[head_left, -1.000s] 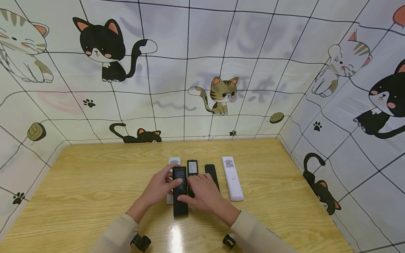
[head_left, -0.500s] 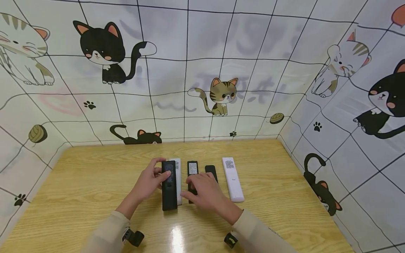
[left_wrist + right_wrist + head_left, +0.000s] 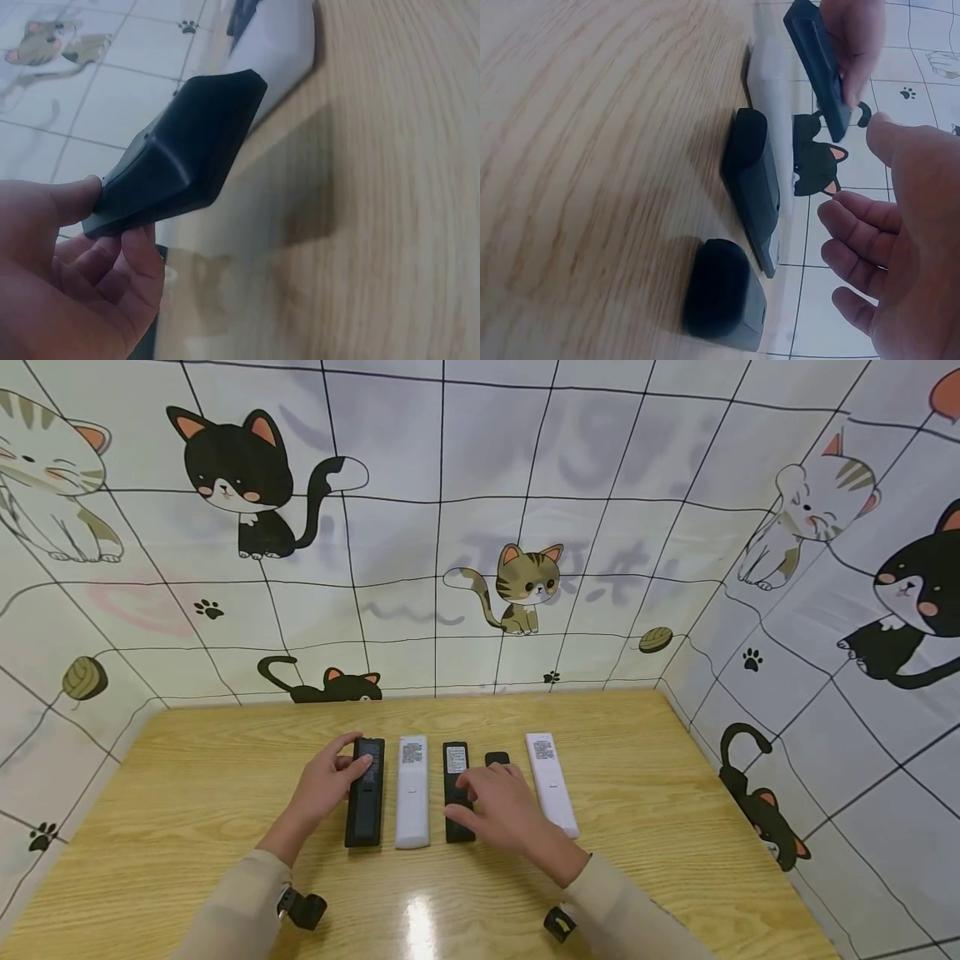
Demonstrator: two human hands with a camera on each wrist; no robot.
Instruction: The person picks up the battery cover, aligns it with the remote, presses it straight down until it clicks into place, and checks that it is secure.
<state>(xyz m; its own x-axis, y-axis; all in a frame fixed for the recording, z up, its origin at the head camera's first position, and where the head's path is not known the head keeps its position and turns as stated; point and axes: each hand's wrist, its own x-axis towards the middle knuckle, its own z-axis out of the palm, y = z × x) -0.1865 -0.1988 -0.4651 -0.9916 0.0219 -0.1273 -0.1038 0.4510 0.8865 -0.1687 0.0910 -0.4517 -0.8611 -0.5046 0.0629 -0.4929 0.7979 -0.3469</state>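
Note:
My left hand (image 3: 322, 787) pinches a black remote control (image 3: 365, 797) between thumb and fingers. The left wrist view shows this remote (image 3: 184, 146) raised off the wood, its shadow falling on the table. Just right of it lies a white remote (image 3: 412, 797). My right hand (image 3: 504, 810), holding nothing, hovers with fingers loosely bent over a black remote with a white label (image 3: 453, 793). That hand hides most of a shorter-looking black remote (image 3: 497, 757). In the right wrist view, a gap separates the right fingers (image 3: 855, 229) from the remotes lying below.
Another white remote (image 3: 551, 785) lies slightly slanted at the right end of the row. The wooden table (image 3: 225, 768) meets a cat-print backdrop (image 3: 405, 543) at its far edge, and the backdrop also rises along both sides.
My left hand has carried the black remote leftward, from over the white remote to its left side, uncovering the white one. The right hand has shifted slightly right.

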